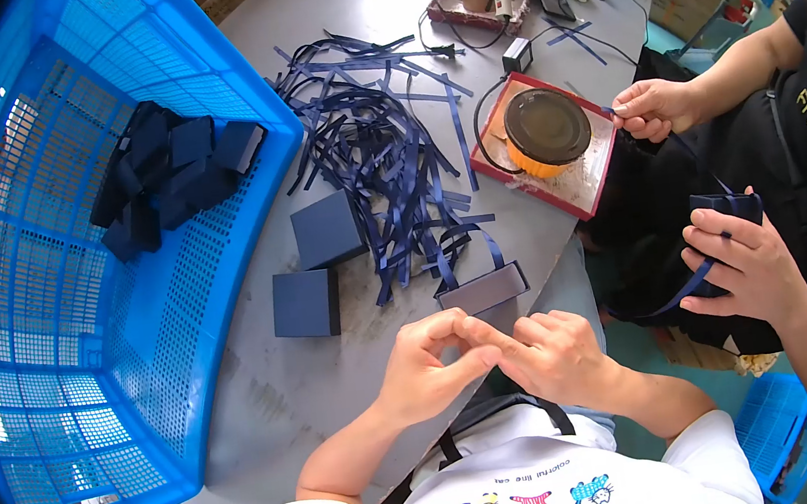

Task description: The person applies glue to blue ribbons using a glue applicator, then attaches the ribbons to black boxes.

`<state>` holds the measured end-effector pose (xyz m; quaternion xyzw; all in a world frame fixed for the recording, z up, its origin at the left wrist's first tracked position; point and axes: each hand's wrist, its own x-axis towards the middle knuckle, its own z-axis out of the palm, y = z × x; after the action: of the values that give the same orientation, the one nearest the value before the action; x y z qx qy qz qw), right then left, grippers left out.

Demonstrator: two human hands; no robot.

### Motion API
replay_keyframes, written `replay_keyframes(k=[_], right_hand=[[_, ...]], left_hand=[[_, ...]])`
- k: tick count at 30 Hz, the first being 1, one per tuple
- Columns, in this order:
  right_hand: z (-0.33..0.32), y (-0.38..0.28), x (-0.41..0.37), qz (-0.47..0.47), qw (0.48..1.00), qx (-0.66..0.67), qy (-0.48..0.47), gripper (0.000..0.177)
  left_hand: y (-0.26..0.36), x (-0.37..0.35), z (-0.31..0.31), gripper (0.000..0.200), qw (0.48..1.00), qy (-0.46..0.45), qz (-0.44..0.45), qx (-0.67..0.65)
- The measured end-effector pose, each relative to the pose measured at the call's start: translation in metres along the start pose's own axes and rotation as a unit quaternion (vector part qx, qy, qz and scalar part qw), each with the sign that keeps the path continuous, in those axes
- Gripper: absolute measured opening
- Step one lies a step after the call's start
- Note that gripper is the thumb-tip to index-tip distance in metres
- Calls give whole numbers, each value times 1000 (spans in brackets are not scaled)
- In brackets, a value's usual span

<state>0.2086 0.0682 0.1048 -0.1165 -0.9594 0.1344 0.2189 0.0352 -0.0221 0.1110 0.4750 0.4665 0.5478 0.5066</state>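
My left hand (427, 362) and my right hand (560, 358) meet at the fingertips above the table's front edge. Both have bent, closed fingers; anything between them is too small or hidden to make out. Just beyond them lies an open dark blue box part (482, 292) with a pale inside and a navy ribbon loop (493, 244) rising from it. Two closed navy boxes (328, 229) (305, 303) stand to its left. A tangled heap of navy ribbons (392, 158) spreads behind.
On the left, a big blue plastic basket (259, 184) contains several dark boxes (194, 142). A round orange pot with a dark top (547, 129) stands in a red-rimmed tray (598, 193). To the right, a co-worker's hands (742, 256) hold a dark box and ribbon.
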Motion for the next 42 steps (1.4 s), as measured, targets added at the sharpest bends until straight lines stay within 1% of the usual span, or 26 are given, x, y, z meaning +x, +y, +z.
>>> replay_keyframes(k=[1,3,7,9,10,12,13,14,16,19,23,25,26,28,29,30,31,32,33,34,36,37,39,40,41,42], right_hand=[[3,0,-2,-1,1000,2,9,63],[3,0,-3,-2,1000,5,17,63],[-6,-1,-1,20,999,23,22,61],[-11,-2,1,18,999,24,11,61],[-12,-3,1,22,999,37,8,61],[-11,-3,2,26,998,51,5,62],[-11,-3,2,24,998,51,7,61],[-11,-2,2,23,998,51,9,61],[-12,-3,3,23,998,51,5,59],[-12,-3,2,20,999,46,6,56],[-9,-3,2,22,999,39,26,56],[-11,-3,3,21,999,22,18,57],[-13,-3,3,19,1000,5,10,58],[-14,-4,4,27,1000,6,14,58],[-14,-3,5,34,999,7,20,59],[-14,-2,4,28,999,5,22,58],[-14,-1,3,28,999,5,21,58],[-13,0,2,32,999,19,25,58],[-12,0,1,36,998,33,29,57],[-12,-1,1,36,998,32,28,57],[-13,-1,0,44,997,61,13,58],[-12,0,-1,42,997,60,13,58],[-9,1,-4,45,993,104,17,63],[-8,0,-6,44,993,104,15,63],[-7,0,-7,46,990,130,15,65],[-6,0,-7,48,986,157,14,68]], left_hand=[[0,0,1,8,1000,0,1,0],[3,0,5,9,992,34,-87,-80],[9,1,18,10,983,80,-81,-145],[4,-1,7,10,998,38,16,51],[4,-1,4,10,998,38,16,51],[4,-1,0,15,981,108,120,105],[5,0,0,20,974,138,145,109],[7,1,-1,20,974,139,144,109],[13,3,-2,24,957,128,173,194],[18,3,0,23,952,114,157,237],[14,5,-1,22,932,105,173,299],[13,8,-1,19,856,89,271,431],[14,9,1,19,857,89,270,431],[14,9,6,19,836,79,351,415],[11,7,5,14,855,57,374,355],[9,3,6,14,855,57,374,355],[9,-1,7,11,906,70,341,241],[8,-3,7,8,941,83,303,123],[7,-5,7,6,950,84,288,83],[6,-7,4,6,950,85,288,82],[3,-11,-5,12,967,36,234,96],[3,-12,-6,12,966,37,236,96],[9,-14,-5,16,968,-17,151,202],[12,-13,-2,19,971,-4,109,214],[13,-14,0,19,971,-2,111,213],[14,-16,3,21,986,20,45,159]])
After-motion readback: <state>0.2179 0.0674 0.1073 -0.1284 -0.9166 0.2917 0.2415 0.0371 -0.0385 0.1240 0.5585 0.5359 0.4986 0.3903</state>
